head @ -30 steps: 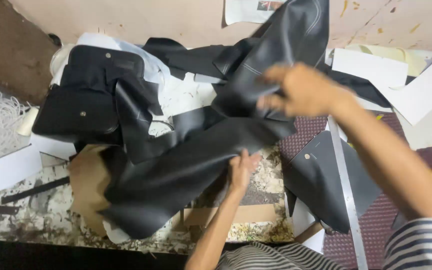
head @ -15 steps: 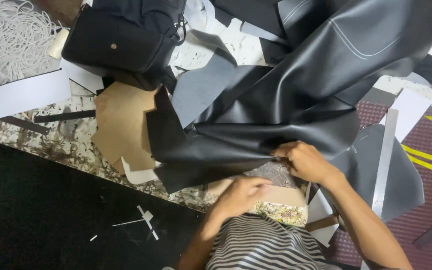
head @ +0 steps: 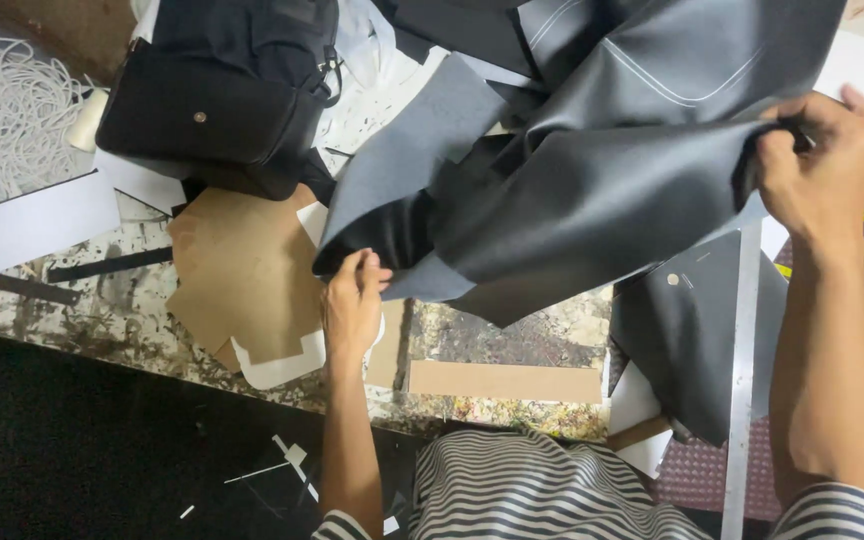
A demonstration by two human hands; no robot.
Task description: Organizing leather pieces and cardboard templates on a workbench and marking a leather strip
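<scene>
A: What's the biggest thing here?

B: A dark leather sheet (head: 592, 190), spread over the far half of the table (head: 512, 340) and lifted between both hands.

A: How is it held?

B: The right hand (head: 820, 165), far right, has fingers and thumb closed tight on a bunched edge of the sheet. The left hand (head: 354, 305), near the middle, has its fingers curled shut on the sheet's lower left corner, just above a brown card pattern (head: 242, 270).

A: And around that?

B: A black bag (head: 217, 105) sits far left, with white cord (head: 7, 115) beside it. A smaller leather piece (head: 687, 330) lies near right, under a metal ruler (head: 742, 380). A card strip (head: 502, 382) lies at the near edge.

A: What differs from half a second ago?

B: Then both hands were close together at the near edge, by the person's striped shirt (head: 542, 490). Now they are well apart, the right one raised far out, and the sheet is stretched between them.
</scene>
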